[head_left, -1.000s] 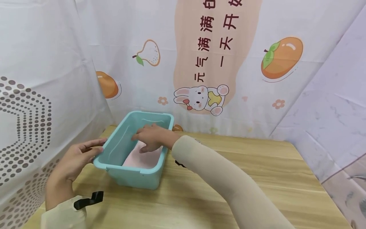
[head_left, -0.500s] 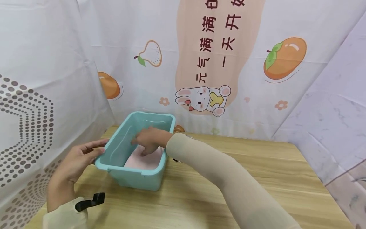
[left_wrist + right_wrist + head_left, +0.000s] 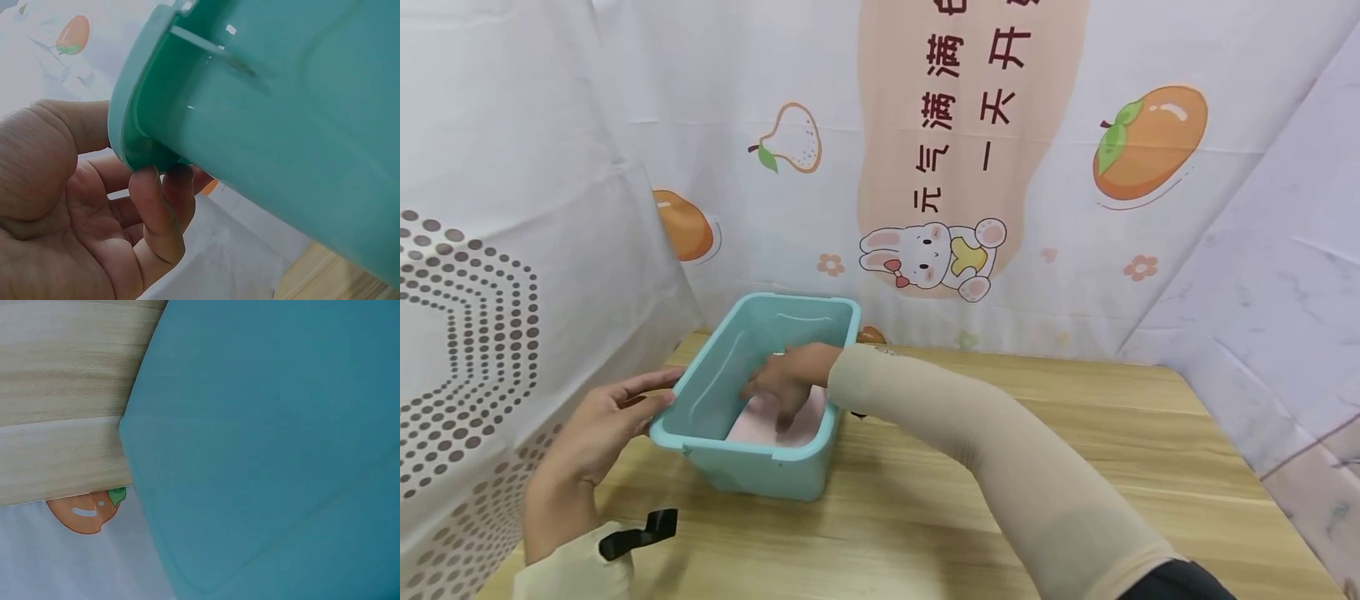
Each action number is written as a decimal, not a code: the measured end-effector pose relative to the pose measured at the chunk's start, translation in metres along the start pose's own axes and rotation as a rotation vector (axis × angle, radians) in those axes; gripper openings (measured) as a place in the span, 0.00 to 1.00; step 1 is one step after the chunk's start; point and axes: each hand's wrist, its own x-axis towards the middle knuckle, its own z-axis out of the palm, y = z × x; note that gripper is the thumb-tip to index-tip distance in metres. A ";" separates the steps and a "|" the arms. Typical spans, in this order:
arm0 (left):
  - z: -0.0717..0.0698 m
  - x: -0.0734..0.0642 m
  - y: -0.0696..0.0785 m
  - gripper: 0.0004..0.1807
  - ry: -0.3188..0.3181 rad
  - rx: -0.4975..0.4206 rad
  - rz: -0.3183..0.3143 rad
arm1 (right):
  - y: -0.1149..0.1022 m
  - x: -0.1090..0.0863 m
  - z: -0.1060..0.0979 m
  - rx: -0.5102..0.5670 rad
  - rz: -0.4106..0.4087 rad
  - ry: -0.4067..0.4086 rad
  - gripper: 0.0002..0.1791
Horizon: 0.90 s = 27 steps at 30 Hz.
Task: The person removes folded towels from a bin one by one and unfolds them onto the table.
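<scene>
A light blue plastic bin [image 3: 752, 475] stands on the wooden table at the left. At its near left corner my left hand [image 3: 598, 429] holds the rim, and in the left wrist view its curled fingers [image 3: 156, 219] reach under the lip. My right hand [image 3: 786, 383] is down inside the bin, its fingers and thumb spread apart and pointing downward. Close under it lies a flat, pale pink piece [image 3: 752, 425] on the bin's floor, partly hidden by the hand. The right wrist view shows only the bin's outer wall [image 3: 262, 437], with the right hand hidden behind it.
The wooden table [image 3: 1037, 467] extends to the right of the bin. A printed white curtain [image 3: 760, 225] hangs close behind the bin, and a dotted curtain [image 3: 482, 333] runs along the left. A black strap [image 3: 640, 535] sticks out from the left sleeve.
My right hand has sunk lower into the bin, toward the pink piece, and its forearm has followed. My left hand has kept its hold on the rim.
</scene>
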 end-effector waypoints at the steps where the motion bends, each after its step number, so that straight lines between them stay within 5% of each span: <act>1: 0.000 0.001 0.000 0.25 0.001 0.005 0.001 | 0.001 0.000 0.000 0.001 -0.002 -0.005 0.47; 10: 0.001 0.002 0.002 0.25 0.002 0.009 -0.002 | 0.000 0.003 0.006 0.021 -0.068 -0.031 0.51; 22: 0.001 0.000 0.000 0.25 0.006 0.020 -0.008 | -0.005 0.003 0.011 0.130 0.019 -0.099 0.52; 27: 0.002 0.000 0.000 0.25 0.010 0.037 0.001 | -0.004 0.003 0.013 0.043 0.013 -0.055 0.48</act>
